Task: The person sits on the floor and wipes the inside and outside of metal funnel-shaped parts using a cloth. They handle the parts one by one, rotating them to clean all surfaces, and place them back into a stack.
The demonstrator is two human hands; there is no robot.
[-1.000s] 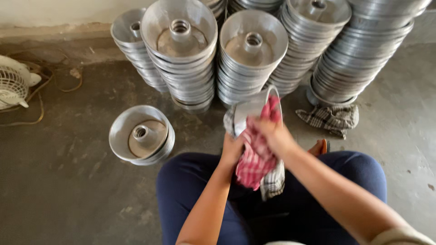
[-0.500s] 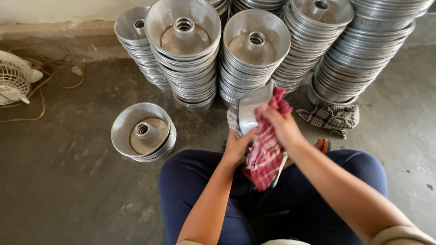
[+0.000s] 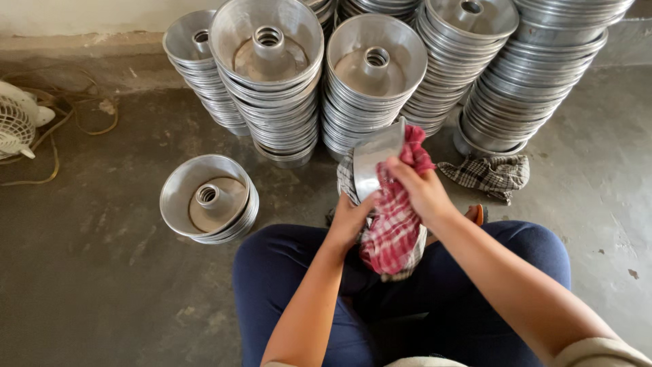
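I sit on the floor with a shiny metal ring-shaped pan (image 3: pixel 372 160) held on edge above my lap. My left hand (image 3: pixel 352 219) grips the pan's lower rim from below. My right hand (image 3: pixel 421 189) presses a red and white checked cloth (image 3: pixel 394 228) against the pan's side, and the cloth hangs down over my legs. Part of the pan is hidden by the cloth and my hands.
Several tall stacks of the same metal pans (image 3: pixel 370 81) stand in front of me against the wall. A short stack (image 3: pixel 207 198) sits on the floor at my left. A grey checked rag (image 3: pixel 489 173) lies at the right, a small white fan (image 3: pixel 17 122) at the far left.
My right hand with the red cloth has slid up along the pan's side. The pan has turned slightly in my left hand. The view has shifted a little.
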